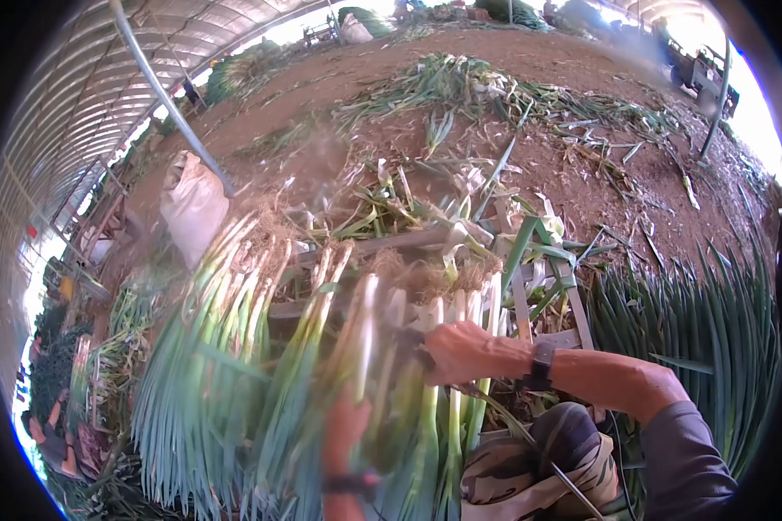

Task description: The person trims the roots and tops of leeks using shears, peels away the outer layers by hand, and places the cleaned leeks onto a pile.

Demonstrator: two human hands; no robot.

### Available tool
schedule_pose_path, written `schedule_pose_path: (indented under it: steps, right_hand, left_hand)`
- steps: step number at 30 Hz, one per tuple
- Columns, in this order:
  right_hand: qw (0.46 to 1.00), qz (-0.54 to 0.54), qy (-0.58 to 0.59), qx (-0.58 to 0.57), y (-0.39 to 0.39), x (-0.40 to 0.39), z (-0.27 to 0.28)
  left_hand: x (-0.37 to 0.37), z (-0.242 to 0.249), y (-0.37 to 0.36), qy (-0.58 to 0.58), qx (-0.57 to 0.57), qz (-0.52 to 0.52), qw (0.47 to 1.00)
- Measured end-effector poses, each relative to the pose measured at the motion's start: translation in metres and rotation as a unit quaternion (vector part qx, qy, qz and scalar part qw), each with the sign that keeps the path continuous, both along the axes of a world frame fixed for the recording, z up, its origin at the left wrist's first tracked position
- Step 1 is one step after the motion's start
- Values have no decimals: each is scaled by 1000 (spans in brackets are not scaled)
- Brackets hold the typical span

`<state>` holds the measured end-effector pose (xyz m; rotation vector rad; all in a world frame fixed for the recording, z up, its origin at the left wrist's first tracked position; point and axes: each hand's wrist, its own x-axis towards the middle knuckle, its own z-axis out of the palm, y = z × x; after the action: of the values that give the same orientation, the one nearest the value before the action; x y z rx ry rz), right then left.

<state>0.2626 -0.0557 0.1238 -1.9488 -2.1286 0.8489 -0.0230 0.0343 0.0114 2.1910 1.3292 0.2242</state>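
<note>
Green onions (pixel 304 347) lie side by side in front of me, with their roots away from me and their leaves toward me. My left hand (pixel 347 421), smeared by motion, is closed around a green onion (pixel 366 326) whose white stalk rises above the fingers. To its right, my right hand (pixel 462 352) is closed on a small dark tool (pixel 413 344). The tool's kind is blurred and partly hidden by my fingers. More white stalks (pixel 460 313) stand out just beyond and below the right hand.
Dense upright green onion leaves (pixel 686 339) fill the right side. A pale sack (pixel 193 208) stands at left beside a metal pole (pixel 169 104). Trimmed leaves (pixel 469 87) litter the soil. Another person (pixel 56 443) is at far lower left. A wooden frame (pixel 573 304) stands behind my right hand.
</note>
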Motion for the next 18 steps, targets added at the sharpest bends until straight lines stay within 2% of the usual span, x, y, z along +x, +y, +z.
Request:
schedule_pose_path:
  steps: [1,4,6,7,10,12,17,18]
  right_hand:
    - [1000,14,17,-16,-8,-4,14]
    - [996,44,66,-45,-38,-15,50]
    - [994,40,97,-44,-57,-20,55]
    - [995,46,82,-27,-60,-19,58]
    - [998,45,44,-9,-63,-19,62]
    - [999,22,23,-42,-54,-16,59]
    - [1000,5,19,9,-52,-16,43]
    - [1000,7,22,9,-55,-19,45]
  left_hand:
    - [-3,-9,3,-12,-13,12,1000]
    - [-13,-27,4,-49,87,-36,994]
    - [-15,-25,0,-50,35,-23,998]
    - [-14,-23,-2,-52,9,-18,998]
    - [-20,-35,-6,-17,113,-49,992]
    - [-19,-39,-7,24,84,-35,996]
    - [-13,-64,-18,74,68,-58,993]
    - [-16,-65,-34,-46,12,-61,997]
